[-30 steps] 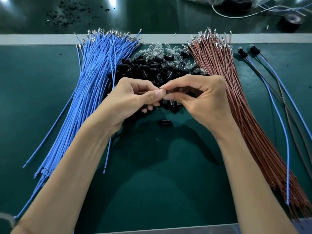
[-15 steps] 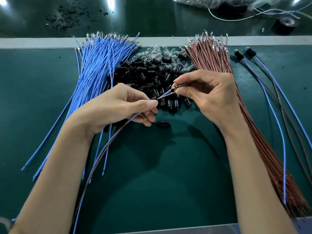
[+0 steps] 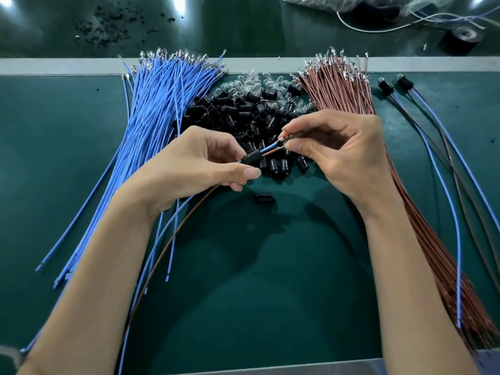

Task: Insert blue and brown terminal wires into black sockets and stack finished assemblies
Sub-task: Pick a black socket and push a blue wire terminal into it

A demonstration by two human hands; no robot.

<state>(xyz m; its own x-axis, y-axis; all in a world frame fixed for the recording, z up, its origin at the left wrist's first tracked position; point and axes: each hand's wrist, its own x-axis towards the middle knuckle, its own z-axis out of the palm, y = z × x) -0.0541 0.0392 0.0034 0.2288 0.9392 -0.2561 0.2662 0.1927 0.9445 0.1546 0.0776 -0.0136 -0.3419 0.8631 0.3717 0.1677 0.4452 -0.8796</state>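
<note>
Two leads, the blue wire [image 3: 271, 145] and the brown wire [image 3: 270, 152], pass through the black socket [image 3: 253, 158] pinched in my left hand [image 3: 194, 163] over the table [image 3: 270, 280], slanting far-right to terminals pinched by the fingers [image 3: 303, 147] of my right hand [image 3: 349, 155], so I judge seating runs along that line.

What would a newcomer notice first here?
Centre: the left hand holds a black socket on a blue-and-brown wire pair whose tips the right hand pinches. Behind, a socket heap sits between the blue wire bundle, left, and the brown wire bundle, right.
</note>
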